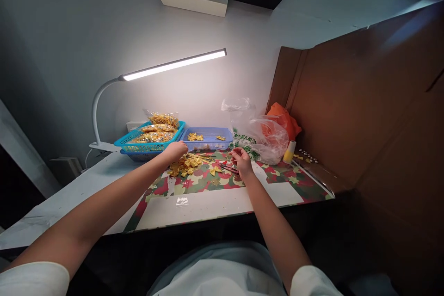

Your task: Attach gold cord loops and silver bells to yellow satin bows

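My left hand (176, 149) is closed at the near left corner of the purple basket (207, 141), above a pile of yellow ribbon bows (187, 164) on the table. What its fingers hold, if anything, is hidden. Thumb and fingers of my right hand (242, 159) are pinched together, on something too small to make out. Just below that hand lies a pair of dark-handled snips or tweezers (229, 169). A single yellow bow (215, 170) rests to their left. More small yellow bows (194, 137) sit inside the purple basket.
A blue basket (120, 144) at the left holds clear bags of yellow pieces (156, 137). Crumpled plastic bags (274, 138) and a yellow-and-white bottle (289, 151) stand at the right, before a tall cardboard wall (354, 97). A lit desk lamp (175, 64) reaches over from the left.
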A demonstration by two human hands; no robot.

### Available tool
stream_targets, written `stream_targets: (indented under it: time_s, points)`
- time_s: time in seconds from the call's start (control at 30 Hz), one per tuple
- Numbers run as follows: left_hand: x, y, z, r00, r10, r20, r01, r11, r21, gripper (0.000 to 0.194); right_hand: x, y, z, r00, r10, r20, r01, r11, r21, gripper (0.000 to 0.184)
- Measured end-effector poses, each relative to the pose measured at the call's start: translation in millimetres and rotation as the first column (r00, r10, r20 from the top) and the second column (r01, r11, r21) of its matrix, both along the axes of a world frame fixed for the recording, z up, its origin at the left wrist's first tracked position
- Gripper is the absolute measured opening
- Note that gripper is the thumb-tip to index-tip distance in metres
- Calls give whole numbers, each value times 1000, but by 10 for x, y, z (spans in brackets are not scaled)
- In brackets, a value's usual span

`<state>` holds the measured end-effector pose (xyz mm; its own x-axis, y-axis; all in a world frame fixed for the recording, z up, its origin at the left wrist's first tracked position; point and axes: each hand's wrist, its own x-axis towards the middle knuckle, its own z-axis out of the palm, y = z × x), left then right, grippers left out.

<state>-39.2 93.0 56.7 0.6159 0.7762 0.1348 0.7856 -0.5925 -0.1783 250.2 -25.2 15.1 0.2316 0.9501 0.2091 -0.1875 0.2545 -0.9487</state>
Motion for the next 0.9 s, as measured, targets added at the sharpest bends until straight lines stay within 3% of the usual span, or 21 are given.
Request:
stream_targets:
  time_s: [0.27,0.57,0.73,0.9]
  points:
    - [217,65,-132,980,191,-52,-195,978,-73,30,-15,11,4,1000,24,16,-24,1000,-2,24]
    - [268,43,-113,975,211,62,-201,970,-138,31,-10,46,-23,997,35,62,-35,999,-5,25]
    - [296,-17,-16,960,212,181,-183,970,-163,31,-13,43,-20,993,35,116,-36,999,5,26]
    - [324,-22,240,891,243,383,-160,958,-237,31,-42,-16,-2,976,70,205,-77,997,25,23]
